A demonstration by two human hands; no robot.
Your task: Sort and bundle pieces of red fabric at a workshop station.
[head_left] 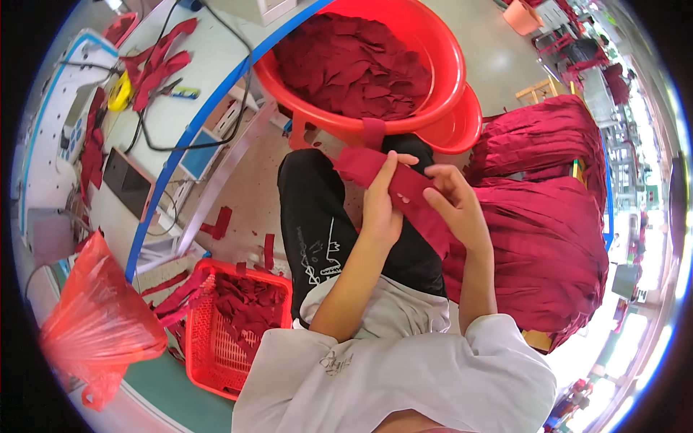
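A long dark-red fabric strip [404, 191] lies across the person's lap, above the black trousers [317, 216], with its long axis running from about ten o'clock, where a broad end sits near the left knee, down to about four o'clock, where the other end drops under the right wrist. The left hand [381, 209] clasps the strip from below at its middle, the fingers curled up over the near edge and the thumb pressed on the top face, so the cloth passes through the palm and sticks out on both sides. The right hand [456, 202] pinches the same strip just beside the left hand, at its three o'clock, fingertips closed on the upper edge; the cloth between the two hands looks flat and taut. At twelve o'clock from the hands stands a red plastic basin [447, 65] filled with dark-red cloth pieces [354, 65], its rim touching the knees. At three to four o'clock a big heap of dark-red fabric bundles [548, 238] rests against the right leg. At seven o'clock a red mesh basket [216, 353] holds scraps, and an orange-red plastic bag [97, 325] sits at eight o'clock, well apart from the hands.
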